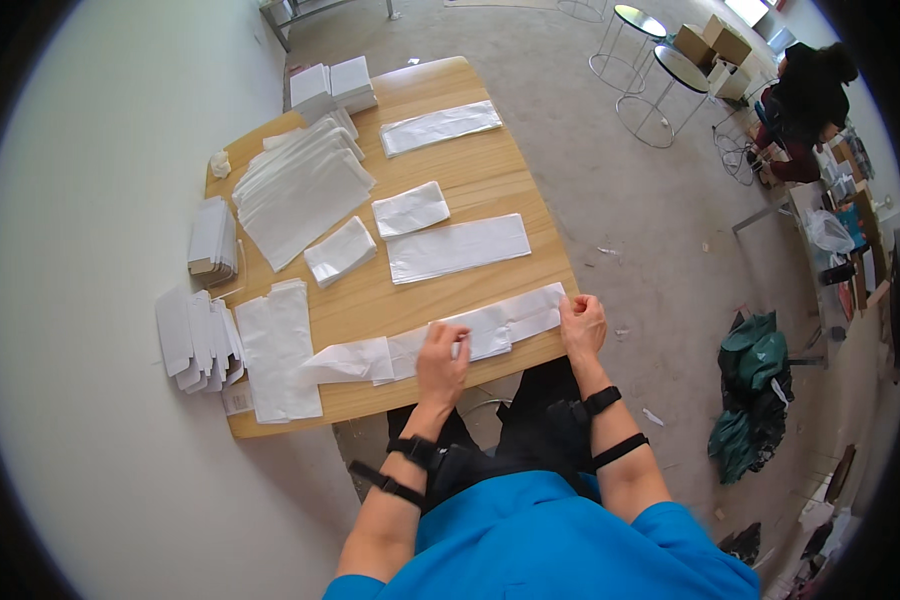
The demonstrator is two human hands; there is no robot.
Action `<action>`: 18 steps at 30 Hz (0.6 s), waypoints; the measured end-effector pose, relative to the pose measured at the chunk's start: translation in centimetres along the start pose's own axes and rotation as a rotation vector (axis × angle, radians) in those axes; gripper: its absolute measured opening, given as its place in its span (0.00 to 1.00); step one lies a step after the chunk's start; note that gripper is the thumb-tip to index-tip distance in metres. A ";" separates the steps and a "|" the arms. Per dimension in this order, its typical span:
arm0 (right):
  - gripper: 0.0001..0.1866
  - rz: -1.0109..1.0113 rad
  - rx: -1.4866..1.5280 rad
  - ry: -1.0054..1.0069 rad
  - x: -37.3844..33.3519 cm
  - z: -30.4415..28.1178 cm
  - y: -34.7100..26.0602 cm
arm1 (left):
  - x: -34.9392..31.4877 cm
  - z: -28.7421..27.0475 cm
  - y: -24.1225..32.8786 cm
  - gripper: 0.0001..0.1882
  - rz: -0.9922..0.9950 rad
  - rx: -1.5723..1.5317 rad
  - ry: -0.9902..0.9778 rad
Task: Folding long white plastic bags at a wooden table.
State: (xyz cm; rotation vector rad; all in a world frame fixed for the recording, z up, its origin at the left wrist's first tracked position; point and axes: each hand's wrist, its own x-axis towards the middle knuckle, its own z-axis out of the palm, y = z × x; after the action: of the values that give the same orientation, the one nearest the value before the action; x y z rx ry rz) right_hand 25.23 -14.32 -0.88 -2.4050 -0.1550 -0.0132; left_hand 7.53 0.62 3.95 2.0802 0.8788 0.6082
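A long strip of thin white paper (pixel 490 335), folded and layered, lies along the table's near edge in front of me. At its right end, my right hand (pixel 582 325) is closed in a pinch on the paper's corner. My left hand (pixel 443 365) is over the middle of the strip, fingers curled in; whether paper is caught between them is hidden. Left of it, a loose, see-through end of the paper (pixel 348 362) spreads toward a stack of folded white sheets (pixel 278 350).
Folded white bundles (pixel 460 248) and a fanned pile of white sheets (pixel 305 190) cover parts of the wooden table (pixel 350 300). White card stacks (pixel 195 335) line the left wall. Round stools (pixel 680 68), a dark-green bag (pixel 752 350) and another person (pixel 810 105) are to the right.
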 end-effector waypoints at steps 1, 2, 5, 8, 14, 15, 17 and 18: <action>0.14 0.088 -0.067 -0.060 0.2 0.1 0.1 | 0.4 1.4 -0.4 0.07 0.006 -0.019 -0.100; 0.14 0.086 -0.070 -0.060 0.2 0.3 0.3 | 0.6 2.5 -0.7 0.08 0.014 -0.039 -0.200; 0.15 0.036 -0.140 -0.068 0.2 0.6 0.7 | 0.9 4.7 -1.7 0.10 0.029 0.023 -0.268; 0.12 0.052 -0.111 -0.127 0.5 0.6 1.7 | 0.9 5.4 -2.0 0.15 -0.026 0.046 -0.342; 0.08 0.015 0.260 -0.102 0.2 0.3 2.2 | 1.2 5.4 -1.5 0.27 0.015 0.156 -0.407; 0.09 0.052 0.415 -0.166 0.0 0.1 1.8 | 1.3 5.4 -1.4 0.27 0.015 0.156 -0.406; 0.10 0.088 0.569 -0.231 -0.6 -0.7 0.1 | 1.2 5.3 -1.2 0.33 0.024 0.219 -0.365; 0.11 -0.012 0.513 -0.209 -1.2 -0.9 -1.1 | 1.3 5.0 -1.3 0.33 0.022 0.219 -0.361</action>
State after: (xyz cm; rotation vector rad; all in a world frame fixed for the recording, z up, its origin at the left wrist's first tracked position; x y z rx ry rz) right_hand 23.99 -14.26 0.43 -1.8887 -0.2377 0.2449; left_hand 11.14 -0.16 0.15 2.3023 0.7377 0.1398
